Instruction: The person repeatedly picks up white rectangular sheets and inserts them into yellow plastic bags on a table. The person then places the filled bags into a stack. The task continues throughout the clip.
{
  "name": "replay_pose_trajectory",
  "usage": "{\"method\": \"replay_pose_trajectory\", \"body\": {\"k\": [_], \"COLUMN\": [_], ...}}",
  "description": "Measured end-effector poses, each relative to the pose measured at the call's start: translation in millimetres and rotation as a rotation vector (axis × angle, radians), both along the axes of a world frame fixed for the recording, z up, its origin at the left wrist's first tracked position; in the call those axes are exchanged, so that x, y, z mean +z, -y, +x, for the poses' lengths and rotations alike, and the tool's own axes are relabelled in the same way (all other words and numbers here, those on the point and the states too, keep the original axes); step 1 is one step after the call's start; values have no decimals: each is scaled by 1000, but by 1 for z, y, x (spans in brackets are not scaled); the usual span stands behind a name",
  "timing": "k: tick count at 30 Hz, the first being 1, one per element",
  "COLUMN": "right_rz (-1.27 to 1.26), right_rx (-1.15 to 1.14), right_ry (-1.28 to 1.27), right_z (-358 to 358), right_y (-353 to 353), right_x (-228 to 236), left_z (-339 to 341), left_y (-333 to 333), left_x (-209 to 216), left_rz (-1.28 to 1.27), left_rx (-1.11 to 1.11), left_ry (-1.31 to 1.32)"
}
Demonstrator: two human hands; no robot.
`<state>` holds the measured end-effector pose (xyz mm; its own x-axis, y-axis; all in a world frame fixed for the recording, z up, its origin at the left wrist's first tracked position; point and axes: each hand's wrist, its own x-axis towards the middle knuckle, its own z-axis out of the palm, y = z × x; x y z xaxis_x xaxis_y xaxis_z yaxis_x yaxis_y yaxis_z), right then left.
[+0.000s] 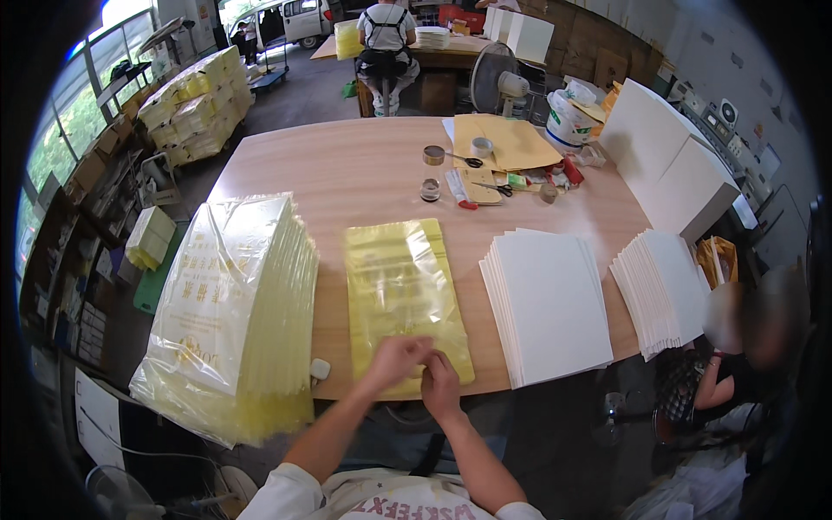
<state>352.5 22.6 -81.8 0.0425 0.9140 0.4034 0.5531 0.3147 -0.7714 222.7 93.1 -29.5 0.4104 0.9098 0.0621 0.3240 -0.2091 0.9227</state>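
A flat yellow translucent plastic bag lies in front of me, its near end by the table's front edge. My left hand is over the near part of the bag, its fingers curled inward and smeared by motion. Close against it, my right hand has its fingers drawn together at the fingertips. Whatever is between those fingers, if anything, is hidden. To the left leans a tall stack of yellow bags with a clear printed cover. A stack of white boards lies to the right.
Another white stack is farther right, beside a seated person. Tape rolls, scissors and brown envelopes lie toward the back. A fan and a white bucket stand behind. A small white object sits near the left stack.
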Motion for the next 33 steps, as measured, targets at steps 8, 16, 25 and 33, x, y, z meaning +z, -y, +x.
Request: {"method": "replay_pose_trajectory", "body": {"k": [8, 16, 25, 33], "right_rz": [-186, -339, 91, -221], "right_rx": [391, 442, -585, -216], "right_ry": [-852, -611, 507, 305], "right_z": [15, 45, 138, 204], "right_y": [-51, -4, 73, 61], "right_x": [16, -21, 75, 70], "left_z": [56, 69, 31, 79], "left_y": [167, 115, 24, 58], "left_x": [125, 23, 7, -4], "left_rz": [91, 209, 242, -6], "left_rx": [-689, -396, -152, -392], "left_ry": [374, 47, -205, -113]}}
